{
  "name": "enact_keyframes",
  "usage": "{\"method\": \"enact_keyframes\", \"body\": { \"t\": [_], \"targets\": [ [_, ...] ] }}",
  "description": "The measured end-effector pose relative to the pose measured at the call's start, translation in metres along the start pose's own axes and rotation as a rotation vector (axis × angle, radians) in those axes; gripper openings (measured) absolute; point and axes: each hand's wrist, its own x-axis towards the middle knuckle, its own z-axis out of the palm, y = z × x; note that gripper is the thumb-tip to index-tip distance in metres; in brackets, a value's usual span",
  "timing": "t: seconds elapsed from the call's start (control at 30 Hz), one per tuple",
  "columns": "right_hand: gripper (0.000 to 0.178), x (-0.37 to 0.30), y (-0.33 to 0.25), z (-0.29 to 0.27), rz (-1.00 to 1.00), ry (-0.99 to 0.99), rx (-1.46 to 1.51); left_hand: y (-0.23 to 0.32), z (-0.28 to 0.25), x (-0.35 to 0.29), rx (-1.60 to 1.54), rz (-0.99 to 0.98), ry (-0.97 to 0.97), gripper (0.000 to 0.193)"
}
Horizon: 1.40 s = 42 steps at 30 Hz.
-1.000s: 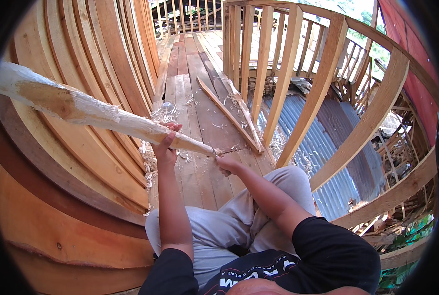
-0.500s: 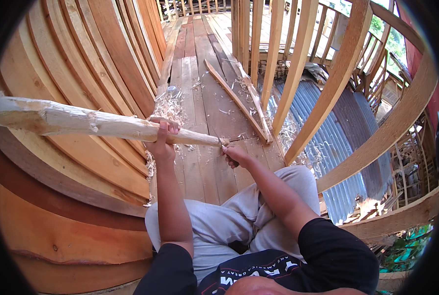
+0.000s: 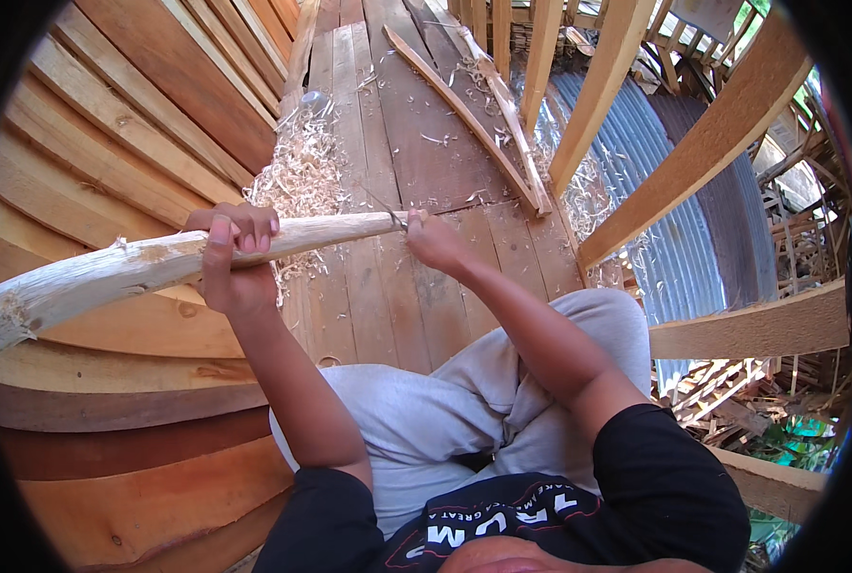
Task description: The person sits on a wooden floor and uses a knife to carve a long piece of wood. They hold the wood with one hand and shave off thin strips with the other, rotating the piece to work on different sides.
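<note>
Gripping the peeled wooden pole [image 3: 149, 263] in our left hand [image 3: 235, 250], we hold it crosswise, its narrow end pointing right, nearest our right hand [image 3: 433, 242], which clasps a thin-bladed knife [image 3: 388, 209].

pale peeled pole [image 3: 154, 262]; tapered, slanting; thin knife [image 3: 388, 208] at narrow end

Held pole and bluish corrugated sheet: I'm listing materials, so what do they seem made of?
The pole looks like bare, rough wood: pale, with frayed fibres. The corrugated sheet is probably metal, given its bluish sheen; any coating is unclear.
</note>
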Motion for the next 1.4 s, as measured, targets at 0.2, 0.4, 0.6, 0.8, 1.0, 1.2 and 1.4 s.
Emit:
{"method": "enact_keyframes", "body": {
  "t": [0.2,0.4,0.6,0.8,1.0,1.2,1.4],
  "targets": [
    [0.052,0.003,0.008,-0.016,-0.128,0.108,-0.176,-0.012,0.002,0.006,-0.103,0.000,-0.208,0.011],
    [0.044,0.029,0.035,-0.008,-0.064,0.021,-0.302,-0.025,0.036,-0.001,-0.082,0.011,-0.330,0.008],
    [0.037,0.013,0.026,-0.015,-0.102,-0.075,-0.332,-0.026,0.026,0.002,-0.081,0.007,-0.210,0.010],
    [0.032,0.049,0.113,0.010,0.194,-0.140,0.117,-0.027,0.041,0.012,-0.020,-0.023,-0.136,0.009],
    [0.029,0.004,0.041,-0.016,0.497,-0.619,0.748,-0.023,0.025,0.023,0.011,-0.080,-0.039,0.012],
    [0.042,-0.010,0.013,-0.049,0.444,-0.679,0.638,-0.022,0.024,0.030,0.028,-0.107,-0.081,0.012],
    [0.042,-0.011,0.012,-0.041,0.248,-0.486,0.553,-0.021,0.013,0.025,-0.039,-0.082,0.015,0.013]
  ]
}}
